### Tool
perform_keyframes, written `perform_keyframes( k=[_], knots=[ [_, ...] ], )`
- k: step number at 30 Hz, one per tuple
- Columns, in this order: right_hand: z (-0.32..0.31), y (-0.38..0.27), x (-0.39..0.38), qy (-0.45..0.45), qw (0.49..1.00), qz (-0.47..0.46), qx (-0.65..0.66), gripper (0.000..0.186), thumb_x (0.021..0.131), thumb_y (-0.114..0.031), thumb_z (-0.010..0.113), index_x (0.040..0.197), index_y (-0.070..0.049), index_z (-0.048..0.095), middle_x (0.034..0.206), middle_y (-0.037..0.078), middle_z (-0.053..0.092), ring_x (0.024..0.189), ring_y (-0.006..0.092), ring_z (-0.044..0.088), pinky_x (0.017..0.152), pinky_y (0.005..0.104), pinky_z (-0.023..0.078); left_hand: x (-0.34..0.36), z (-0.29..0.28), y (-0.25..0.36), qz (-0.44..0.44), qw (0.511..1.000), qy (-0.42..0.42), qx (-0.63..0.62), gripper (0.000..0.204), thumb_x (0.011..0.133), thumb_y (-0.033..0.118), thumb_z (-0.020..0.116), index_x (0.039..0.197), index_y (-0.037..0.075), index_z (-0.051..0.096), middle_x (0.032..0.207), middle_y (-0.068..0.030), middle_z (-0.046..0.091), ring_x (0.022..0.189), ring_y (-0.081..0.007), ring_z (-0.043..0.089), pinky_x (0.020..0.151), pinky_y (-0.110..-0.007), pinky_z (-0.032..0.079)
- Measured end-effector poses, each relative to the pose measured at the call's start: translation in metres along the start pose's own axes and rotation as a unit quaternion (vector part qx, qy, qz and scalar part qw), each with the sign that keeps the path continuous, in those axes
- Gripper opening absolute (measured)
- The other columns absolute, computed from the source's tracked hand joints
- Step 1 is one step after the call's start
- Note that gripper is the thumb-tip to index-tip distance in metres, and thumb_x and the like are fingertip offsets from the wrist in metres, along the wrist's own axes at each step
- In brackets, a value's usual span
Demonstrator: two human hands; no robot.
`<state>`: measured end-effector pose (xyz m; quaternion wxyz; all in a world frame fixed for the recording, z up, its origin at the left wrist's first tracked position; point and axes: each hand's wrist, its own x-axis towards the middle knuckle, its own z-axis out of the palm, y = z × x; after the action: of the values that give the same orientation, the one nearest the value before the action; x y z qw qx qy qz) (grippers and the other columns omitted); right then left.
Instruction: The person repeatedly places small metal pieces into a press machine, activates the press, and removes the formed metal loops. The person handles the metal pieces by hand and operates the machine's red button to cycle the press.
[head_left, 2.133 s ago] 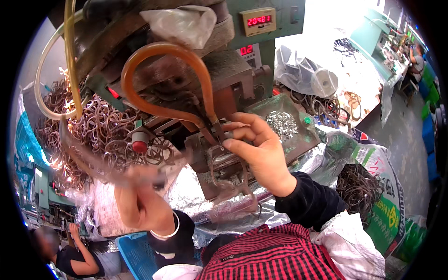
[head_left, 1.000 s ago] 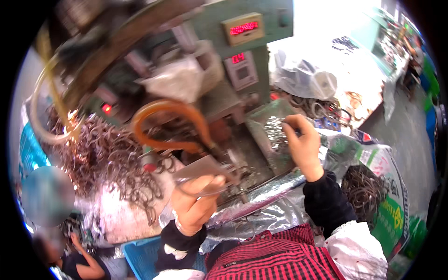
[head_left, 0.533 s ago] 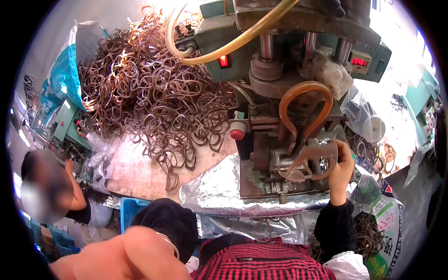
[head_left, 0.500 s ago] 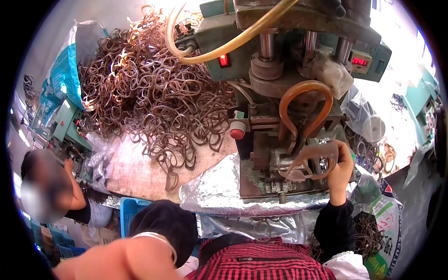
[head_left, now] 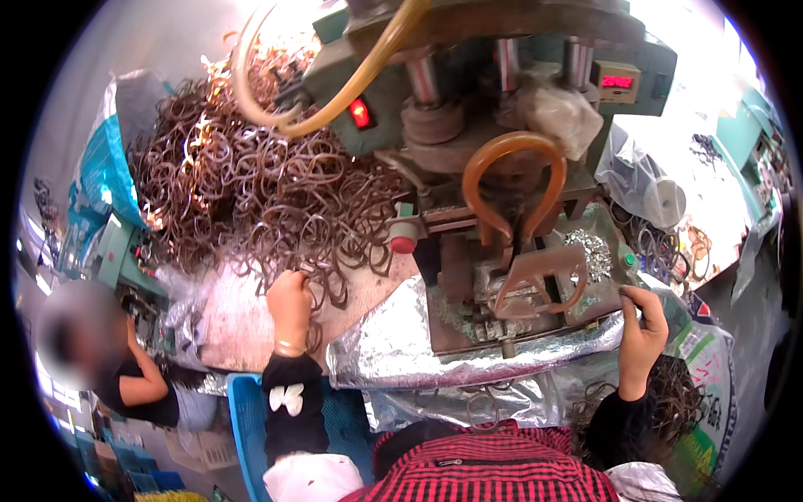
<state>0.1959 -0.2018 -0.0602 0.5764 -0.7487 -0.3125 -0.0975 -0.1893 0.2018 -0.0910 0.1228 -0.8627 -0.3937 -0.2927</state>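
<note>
My left hand [head_left: 289, 311], with a thin bracelet at the wrist, is at the near edge of a pile of brown curved loops [head_left: 293, 197]. Its fingers are bent closed against the loops; what they hold, if anything, is hidden. My right hand [head_left: 642, 339] is beside the right edge of the press's metal bed [head_left: 606, 309]. A gap shows between its bent thumb and forefinger, and nothing is visible in it. Left of this hand, a translucent brown loop [head_left: 577, 293] sits in the fixture of the press [head_left: 468, 276], beneath an orange-brown tube [head_left: 560, 180].
Silvery foil [head_left: 376, 339] covers the table edge below the press. A red button [head_left: 402, 244] projects at its left. Metal chips [head_left: 595, 251] lie on its bed. A blue basket [head_left: 247, 418] stands under my left forearm. A co-worker [head_left: 138, 376] sits at far left.
My left hand has swung forward from the lower left to the pile of loops. My right hand has let go of the loop in the press and drawn back to the right. The view has shifted.
</note>
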Motion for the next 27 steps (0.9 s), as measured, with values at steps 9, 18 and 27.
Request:
perform_keyframes(
  k=[9, 18, 27],
  knots=[
    [0.088, -0.080, 0.044, -0.152, 0.957, 0.008, 0.248, 0.027, 0.082, 0.001, 0.070, 0.109, 0.002, 0.064, 0.094, 0.007, 0.068, 0.093, 0.0163, 0.065, 0.084, 0.0291, 0.050, 0.057, -0.066, 0.035, -0.254, 0.877, -0.134, -0.386, 0.018, 0.083, 0.008, 0.074, 0.098, -0.002, 0.076, 0.078, -0.0026, 0.072, 0.063, -0.0092, 0.060, 0.058, -0.024, 0.046],
    [0.096, -0.089, 0.037, -0.200, 0.886, 0.154, 0.390, 0.039, 0.083, 0.004, 0.069, 0.120, 0.002, 0.057, 0.097, 0.004, 0.067, 0.094, 0.0092, 0.063, 0.085, 0.0241, 0.049, 0.082, -0.058, 0.019, -0.254, 0.828, 0.018, -0.499, 0.029, 0.095, 0.011, 0.068, 0.123, 0.003, 0.069, 0.083, 0.0011, 0.068, 0.069, -0.0019, 0.056, 0.056, -0.018, 0.038],
    [0.068, -0.113, 0.018, -0.227, 0.912, 0.057, 0.337, 0.047, 0.085, 0.002, 0.059, 0.131, 0.001, 0.054, 0.117, 0.012, 0.064, 0.107, 0.0189, 0.063, 0.095, 0.0315, 0.048, 0.096, -0.049, 0.039, -0.231, 0.858, 0.003, -0.459, 0.028, 0.097, 0.011, 0.065, 0.123, 0.004, 0.069, 0.084, 0.0018, 0.067, 0.067, -0.0022, 0.052, 0.057, -0.018, 0.037]
  ],
)
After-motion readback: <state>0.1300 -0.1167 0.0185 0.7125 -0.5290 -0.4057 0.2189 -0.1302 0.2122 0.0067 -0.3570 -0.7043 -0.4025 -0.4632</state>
